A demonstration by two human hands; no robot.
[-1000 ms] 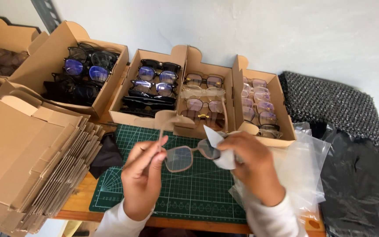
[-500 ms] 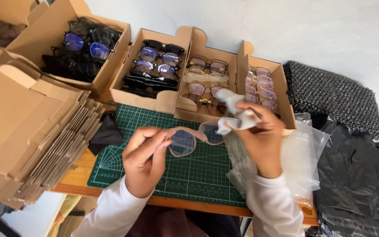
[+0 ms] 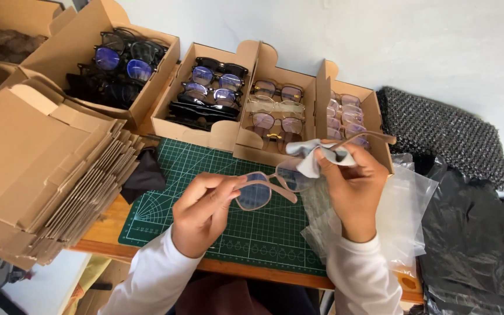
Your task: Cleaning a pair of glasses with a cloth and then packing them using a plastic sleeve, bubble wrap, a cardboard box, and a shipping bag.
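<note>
My left hand [image 3: 202,213]: pinching the glasses [image 3: 269,188] by the left lens rim, frame centre.
My right hand [image 3: 351,189]: pressing a cloth [image 3: 310,157] onto the right lens.
Below: green cutting mat [image 3: 205,175].
Above: cardboard boxes [image 3: 275,111] of glasses.

Green cutting mat [image 3: 205,192] on wooden table [image 3: 103,224]

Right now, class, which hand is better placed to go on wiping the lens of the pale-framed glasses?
Probably the right hand: it pinches the cleaning cloth against one lens. The left hand grips the pale-framed glasses by the other lens rim.
</note>
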